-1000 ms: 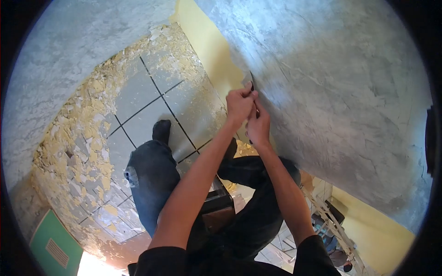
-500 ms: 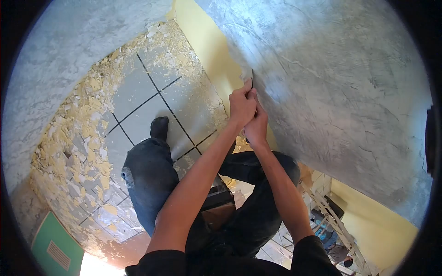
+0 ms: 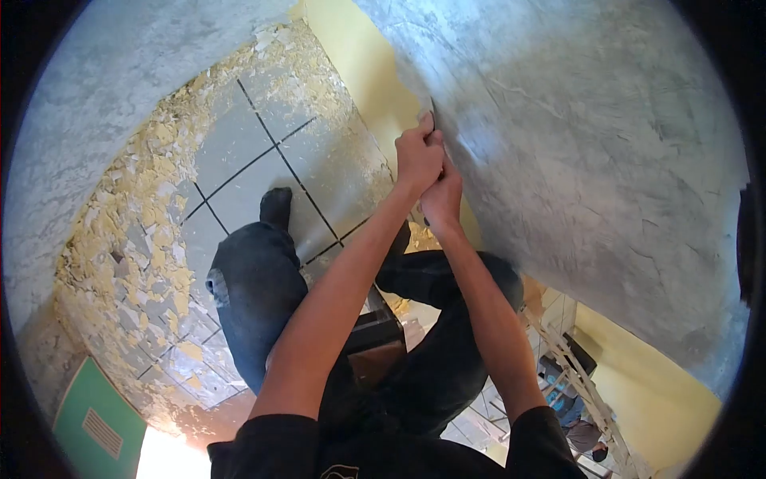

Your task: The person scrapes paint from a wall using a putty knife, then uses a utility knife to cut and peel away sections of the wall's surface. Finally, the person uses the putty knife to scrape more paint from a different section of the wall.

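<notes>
My left hand [image 3: 417, 156] and my right hand [image 3: 444, 196] are clasped together on the handle of a scraper [image 3: 429, 110], whose blade is mostly hidden behind my fingers. The blade presses against the wall where yellow paint [image 3: 363, 76] meets bare grey plaster [image 3: 582, 160]. My left hand sits higher, nearest the blade; my right hand grips just below it.
Yellow paint flakes [image 3: 136, 239] cover the grey tiled floor [image 3: 239, 152] on the left. My legs in dark jeans [image 3: 255, 295] stand on a step with a brown top [image 3: 375, 359]. A ladder [image 3: 586, 399] leans at lower right. A green panel [image 3: 92, 427] lies at lower left.
Both hands have pushed the scraper up along the wall, toward the edge of the yellow paint. The view has shifted slightly with them.
</notes>
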### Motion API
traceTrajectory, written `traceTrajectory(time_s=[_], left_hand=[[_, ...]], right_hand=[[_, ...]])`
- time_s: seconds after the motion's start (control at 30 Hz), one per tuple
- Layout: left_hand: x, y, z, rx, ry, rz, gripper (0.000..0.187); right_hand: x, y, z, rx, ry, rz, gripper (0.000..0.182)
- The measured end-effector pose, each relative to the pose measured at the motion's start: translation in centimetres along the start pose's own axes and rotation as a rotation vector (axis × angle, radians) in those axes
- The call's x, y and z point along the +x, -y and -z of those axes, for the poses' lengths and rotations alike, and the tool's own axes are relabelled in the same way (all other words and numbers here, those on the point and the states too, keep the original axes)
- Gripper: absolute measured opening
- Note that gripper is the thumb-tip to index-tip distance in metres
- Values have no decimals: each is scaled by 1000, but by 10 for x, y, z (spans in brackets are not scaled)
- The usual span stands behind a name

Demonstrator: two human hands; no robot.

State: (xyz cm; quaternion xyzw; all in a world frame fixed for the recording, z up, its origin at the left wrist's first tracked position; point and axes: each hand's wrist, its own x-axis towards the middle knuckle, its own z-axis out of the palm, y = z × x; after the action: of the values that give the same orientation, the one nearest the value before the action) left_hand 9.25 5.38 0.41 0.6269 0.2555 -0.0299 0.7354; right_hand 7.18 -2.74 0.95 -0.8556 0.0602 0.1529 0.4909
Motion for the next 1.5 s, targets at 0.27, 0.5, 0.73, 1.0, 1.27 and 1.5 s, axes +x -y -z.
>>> traceTrajectory(time_s=[0.27,0.5,0.73,1.0,1.27,1.5], left_hand=[[12,5,1,82,-26,-116,31],[8,20,-6,-36,-93,-199,37],[24,6,-6,-185,-83,7,42],[6,14,1,-44,34,-51,45],[14,12,-4,-133,-62,-73,44],[13,7,4,-165,12,48,41]], right_hand=[[11,-17,-6,3,-95,35,36],[-2,0,3,0,10,-125,44],[32,-1,-1,-120,64,-22,43],[2,4,-3,16,-43,28,45],[7,23,-1,-74,41,-53,46],[8,14,-6,11,44,-90,46]])
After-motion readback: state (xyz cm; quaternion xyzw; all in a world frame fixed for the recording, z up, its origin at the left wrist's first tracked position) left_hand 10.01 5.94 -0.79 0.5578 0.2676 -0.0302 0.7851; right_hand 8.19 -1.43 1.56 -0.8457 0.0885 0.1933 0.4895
